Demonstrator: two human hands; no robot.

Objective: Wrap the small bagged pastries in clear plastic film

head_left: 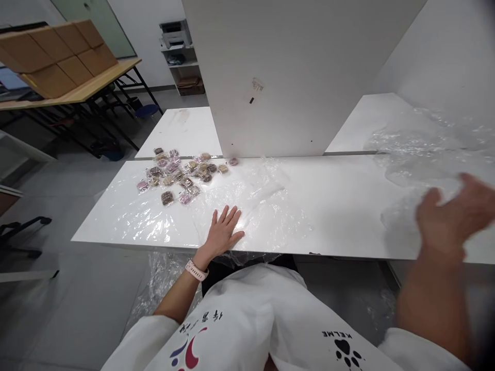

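Head view: I log the clear plastic film point(266, 206) as a thin, colourless sheet spread over the left and middle part of the white tabletop point(348, 206), creased, with bright streaks of glare to the left of the hand and finer wrinkles to its right. Left hand point(222, 232) lies palm down on it near the front edge, fingers extended and a little apart, so I record this grip as open. At the far right, a second heap of film point(417, 139) is looser and more crumpled, rising in shiny folds near the panel wall. Right hand point(454, 214) is in front of it, thumb and fingers apart; I read that grip as open too, but blur softens its outline and I cannot tell whether it touches the film. Small wrapped pieces point(167, 198), brown, tan and pinkish, lie in a loose cluster at the back left; their contents I cannot make out. Film edges fade against the white surface, so I cannot trace where the sheet ends. More film point(166, 273) shows below the front edge, partly hidden by the left forearm. Print on the panel label point(255, 87) is too small to read.
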